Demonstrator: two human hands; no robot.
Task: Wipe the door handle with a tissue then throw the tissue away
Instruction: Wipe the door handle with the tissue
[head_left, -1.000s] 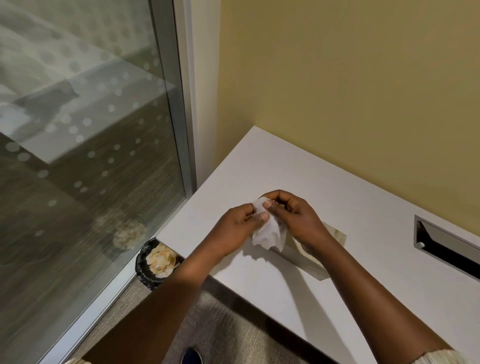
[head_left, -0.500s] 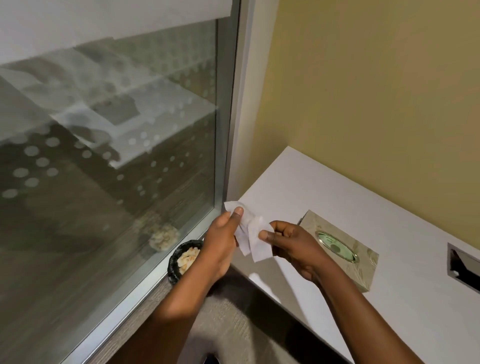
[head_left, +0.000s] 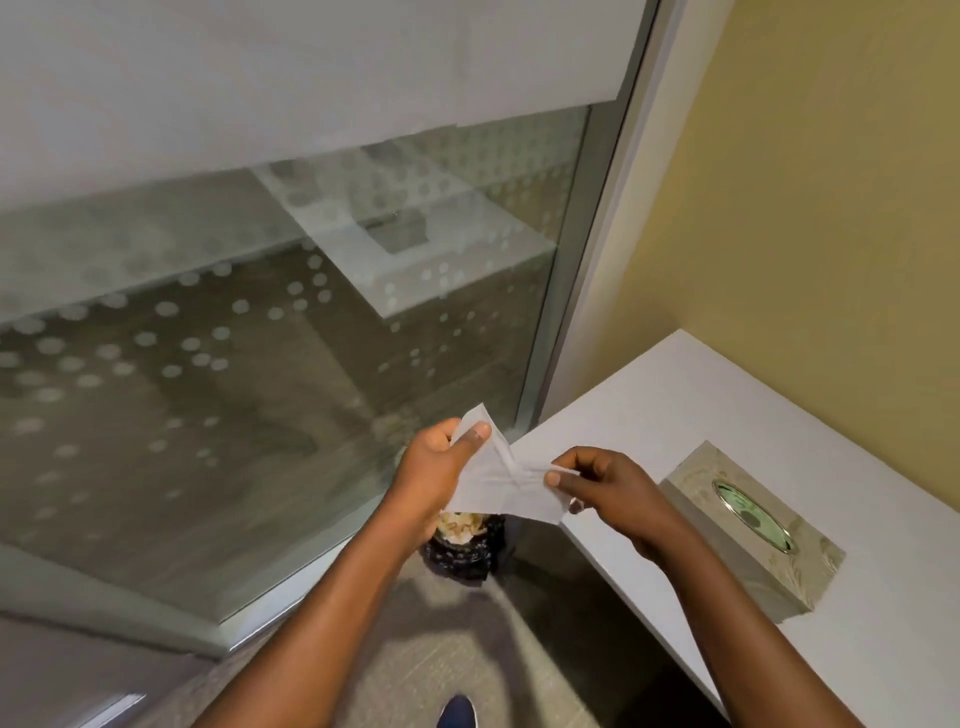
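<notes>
On my far left stands the glass wall (head_left: 260, 364), its upper part frosted and its lower part scattered with pale dots, set in a grey metal frame (head_left: 582, 270). Low down, at the foot of the frame and partly hidden under my left wrist, sits a small bin (head_left: 465, 545) lined with a black bag — it holds crumpled pale paper, heaped near the top.

My left hand (head_left: 439, 470) is raised above that bin, thumb pressed down against the curled fingers with one corner of the tissue (head_left: 506, 480) pinched between them; the corner pokes up past my thumb. The tissue is white and thin, stretched in the air between my two hands, over the edge of the counter and above the bin, touching neither.

My right hand (head_left: 602, 488) grips the other side, thumb and forefinger closed on a bunched fold, the remaining fingers curled in behind.

Further right runs the white counter (head_left: 675, 415), set against a yellow wall (head_left: 805, 208). On it, near my right forearm, lies a tissue box (head_left: 753, 540) with a pale marbled pattern and an oval opening (head_left: 750, 514) rimmed in gold on top — no sheet sticks out of the slot, and I cannot see what is inside.

At the bottom, on the carpet (head_left: 457, 649), the tip of a dark blue shoe (head_left: 457, 712) shows.
</notes>
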